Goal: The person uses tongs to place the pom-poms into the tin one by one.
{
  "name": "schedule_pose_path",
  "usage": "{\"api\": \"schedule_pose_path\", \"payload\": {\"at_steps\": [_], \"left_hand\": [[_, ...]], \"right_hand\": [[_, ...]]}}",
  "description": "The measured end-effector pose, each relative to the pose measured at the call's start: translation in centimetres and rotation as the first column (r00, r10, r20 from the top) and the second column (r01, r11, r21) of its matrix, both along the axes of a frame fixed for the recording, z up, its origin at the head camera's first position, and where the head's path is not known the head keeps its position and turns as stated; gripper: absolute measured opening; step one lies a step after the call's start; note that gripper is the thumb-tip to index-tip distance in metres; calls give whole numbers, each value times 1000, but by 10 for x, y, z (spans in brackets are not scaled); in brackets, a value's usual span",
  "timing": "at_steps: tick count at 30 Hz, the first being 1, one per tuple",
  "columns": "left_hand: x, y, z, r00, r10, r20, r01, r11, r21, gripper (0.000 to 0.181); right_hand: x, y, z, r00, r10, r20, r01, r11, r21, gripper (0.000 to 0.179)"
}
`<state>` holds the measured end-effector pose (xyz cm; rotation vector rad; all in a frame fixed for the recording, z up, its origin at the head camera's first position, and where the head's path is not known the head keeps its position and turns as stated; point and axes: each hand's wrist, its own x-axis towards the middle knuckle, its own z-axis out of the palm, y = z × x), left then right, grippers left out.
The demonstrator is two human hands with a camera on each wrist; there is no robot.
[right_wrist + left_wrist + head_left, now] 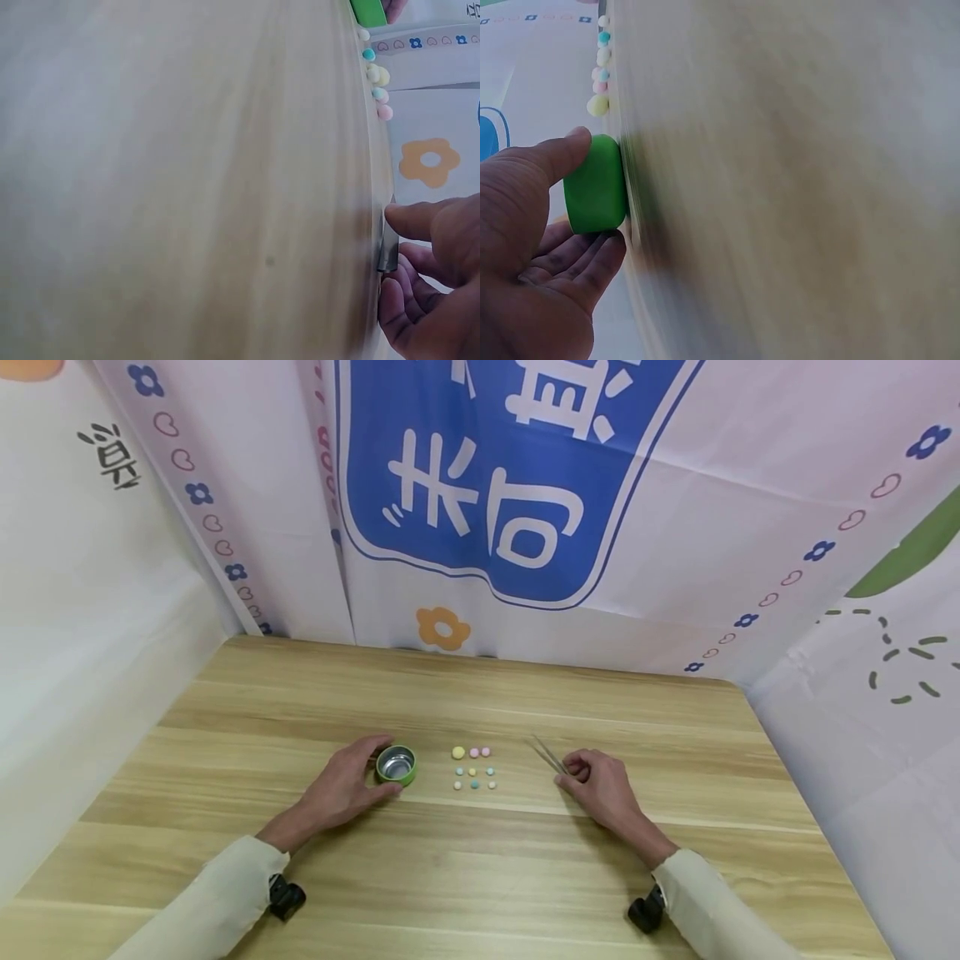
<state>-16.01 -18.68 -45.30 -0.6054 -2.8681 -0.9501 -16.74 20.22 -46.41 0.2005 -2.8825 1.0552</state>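
My left hand (341, 783) holds a small round green bowl (596, 184) with a shiny metal inside, thumb on the near side and fingers on the far side. The bowl (407, 779) stands upright on the table. My right hand (602, 787) pinches a pair of metal tweezers (557, 763) by the rear end, low over the table, tips apart and pointing to the far left. Between the hands lie several small pom-pom-like balls in three rows: a larger yellow ball (458, 752) with two pink ones, then pale blue and yellow, then white with a teal ball (475, 785).
The wood-grain table (465, 877) carries all of these things. Printed cloth (645, 568) hangs behind its far edge and along both sides. A black wrist camera (287, 897) sits below the left sleeve, another wrist camera (647, 912) below the right.
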Motion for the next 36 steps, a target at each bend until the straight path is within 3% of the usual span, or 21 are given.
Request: {"api": "schedule_pose_path", "payload": {"at_steps": [19,36], "left_hand": [[-2,0,-3,1000,4,-31,-4,1000,1,65],[-1,-1,-1,1000,8,0,-8,1000,1,67]], "right_hand": [[-2,-3,1,1000,4,-6,-4,1000,7,11],[2,-14,2,999,48,-20,-49,998,-33,12]]}}
